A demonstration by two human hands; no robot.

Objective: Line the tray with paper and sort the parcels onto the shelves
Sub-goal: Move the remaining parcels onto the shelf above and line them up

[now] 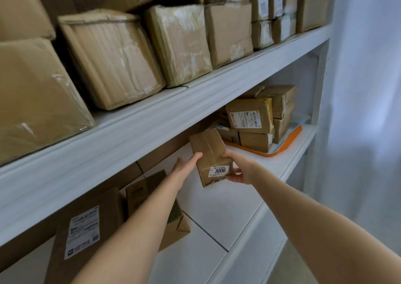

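Brown big box [86,236] leans far left of the small parcel [209,151]. The left hand [186,167] lays flat fingers on the small parcel's side, I think to steady it. The small parcel is over the white shelf [227,207], its sticker facing up. The right hand [239,172] grips its corner. Stacked boxes [251,118] sit to its right.

You get soft, bluish daylight from the curtain [368,88] on your right; tape glare on the upper parcels [112,58], shade under the upper shelf [195,101], edges bowed and slightly smeared.
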